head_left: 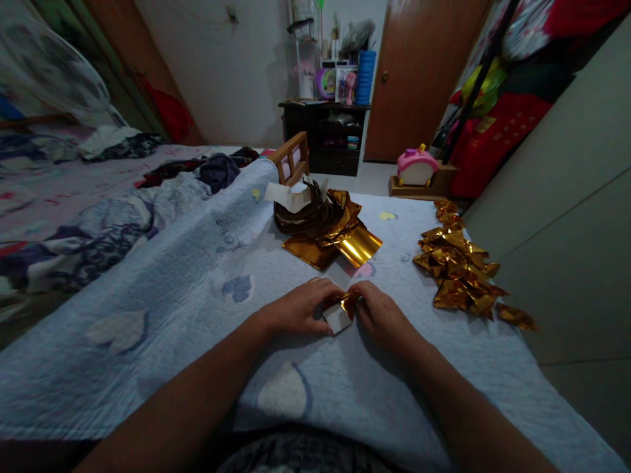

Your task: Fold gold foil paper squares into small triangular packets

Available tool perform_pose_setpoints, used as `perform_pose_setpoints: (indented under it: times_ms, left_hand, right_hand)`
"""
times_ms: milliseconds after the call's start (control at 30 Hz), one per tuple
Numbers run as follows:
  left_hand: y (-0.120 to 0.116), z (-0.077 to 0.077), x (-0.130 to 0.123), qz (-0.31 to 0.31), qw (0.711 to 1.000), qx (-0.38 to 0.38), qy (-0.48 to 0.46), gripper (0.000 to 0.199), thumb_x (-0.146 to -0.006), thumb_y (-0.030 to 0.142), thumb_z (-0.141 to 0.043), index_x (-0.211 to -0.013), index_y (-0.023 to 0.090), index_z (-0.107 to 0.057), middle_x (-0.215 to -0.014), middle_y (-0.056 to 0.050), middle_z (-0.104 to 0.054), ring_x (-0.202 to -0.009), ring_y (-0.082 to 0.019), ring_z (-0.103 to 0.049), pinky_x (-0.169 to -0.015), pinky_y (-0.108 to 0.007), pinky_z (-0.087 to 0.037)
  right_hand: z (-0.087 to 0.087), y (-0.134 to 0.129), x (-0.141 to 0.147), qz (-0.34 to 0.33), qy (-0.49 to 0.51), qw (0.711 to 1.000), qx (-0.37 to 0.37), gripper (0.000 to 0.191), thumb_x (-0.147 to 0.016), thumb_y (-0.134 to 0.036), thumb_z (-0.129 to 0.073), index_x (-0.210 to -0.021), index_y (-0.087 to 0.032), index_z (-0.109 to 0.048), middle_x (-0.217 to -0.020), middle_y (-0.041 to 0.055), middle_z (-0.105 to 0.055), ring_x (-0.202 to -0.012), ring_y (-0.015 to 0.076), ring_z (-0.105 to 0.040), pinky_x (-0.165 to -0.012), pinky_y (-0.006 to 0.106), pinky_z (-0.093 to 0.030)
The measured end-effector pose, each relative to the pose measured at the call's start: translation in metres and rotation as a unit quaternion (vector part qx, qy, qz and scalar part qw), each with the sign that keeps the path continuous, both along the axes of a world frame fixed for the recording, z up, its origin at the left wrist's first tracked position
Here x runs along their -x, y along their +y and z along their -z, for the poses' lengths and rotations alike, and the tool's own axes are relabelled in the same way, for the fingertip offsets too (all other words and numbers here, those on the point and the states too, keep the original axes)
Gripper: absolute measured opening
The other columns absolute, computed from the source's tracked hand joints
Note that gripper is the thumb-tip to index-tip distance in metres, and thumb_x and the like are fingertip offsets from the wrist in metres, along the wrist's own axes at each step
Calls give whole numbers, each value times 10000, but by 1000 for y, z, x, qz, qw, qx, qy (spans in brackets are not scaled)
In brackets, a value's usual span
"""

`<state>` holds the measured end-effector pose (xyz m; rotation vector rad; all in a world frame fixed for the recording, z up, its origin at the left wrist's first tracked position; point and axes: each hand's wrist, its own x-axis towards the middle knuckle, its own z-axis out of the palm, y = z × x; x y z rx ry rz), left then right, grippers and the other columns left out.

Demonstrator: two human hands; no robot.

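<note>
Between my two hands is a sheet of gold foil paper (pixel 339 318), partly folded, its pale back showing toward me and a shiny gold part at the top. My left hand (pixel 309 306) grips its left side, fingers curled over the upper edge and thumb low. On the other side my right hand (pixel 377 311) pinches the upper right corner; some fingertips are hidden. Just beyond lies a loose stack of gold foil paper (pixel 315 220), dark and curled, with flatter sheets at its front. Folded gold foil pieces (pixel 456 272) are heaped at the right.
A light blue quilt (pixel 197 368) with heart shapes covers the surface under my hands. Its raised left part borders a bed with rumpled bedding (pixel 118 217). A pale cabinet (pixel 566 217) stands close on the right. Farther back are a pink toy case (pixel 417 167) and a dark stand (pixel 320 138).
</note>
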<state>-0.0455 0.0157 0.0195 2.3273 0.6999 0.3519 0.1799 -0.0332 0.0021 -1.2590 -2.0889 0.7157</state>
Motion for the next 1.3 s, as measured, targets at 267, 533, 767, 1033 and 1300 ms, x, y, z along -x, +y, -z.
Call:
perform_pose_setpoints:
  times_ms: [267,533,767,1033,1300]
  left_hand:
    - [-1,1,0,4,1000,-16,26,467,-782,285,-793,-1207,197,-621,-1123,-72,-603,-1074,-260,-538,-964,-391,-455]
    - [-6,1,-4,0,999,-52,14,520,-782,478,-818,-1168,181,-636,-1078,-82,-616,-1019,-257,-559,-882,-365,-463]
    - [-6,2,-5,-11,998,-55,-2,227,-898,398,-693,-898,177,-640,-896,-35,-625,-866,-198,-566,-790,-306,-443]
    - [-5,13,-8,-17,999,-27,-38,120,-950,222,-617,-974,202,-733,-956,-46,-690,-930,-184,-635,-846,-293,-478]
    - [-8,12,-14,-49,998,-42,-26,78,-921,179,-636,-910,178,-713,-881,-32,-667,-877,-178,-631,-803,-276,-473]
  right_hand:
    - [15,12,6,21,-39,997,-57,126,-890,-76,-621,-945,-180,-666,-983,83,-629,-974,244,-569,-864,379,-465]
    - [14,13,7,3,-90,993,-71,144,-888,-75,-650,-949,-179,-728,-988,82,-665,-948,236,-561,-854,381,-467]
    - [13,13,6,-10,-110,989,-97,146,-903,-86,-641,-947,-186,-737,-981,80,-681,-926,237,-541,-831,381,-446]
    - [15,14,5,-25,-81,992,-96,141,-909,-93,-641,-972,-181,-732,-1038,88,-668,-967,243,-551,-869,396,-461]
    - [17,19,3,-40,-81,990,-107,123,-905,-95,-641,-973,-174,-706,-1049,89,-683,-977,238,-564,-895,403,-440]
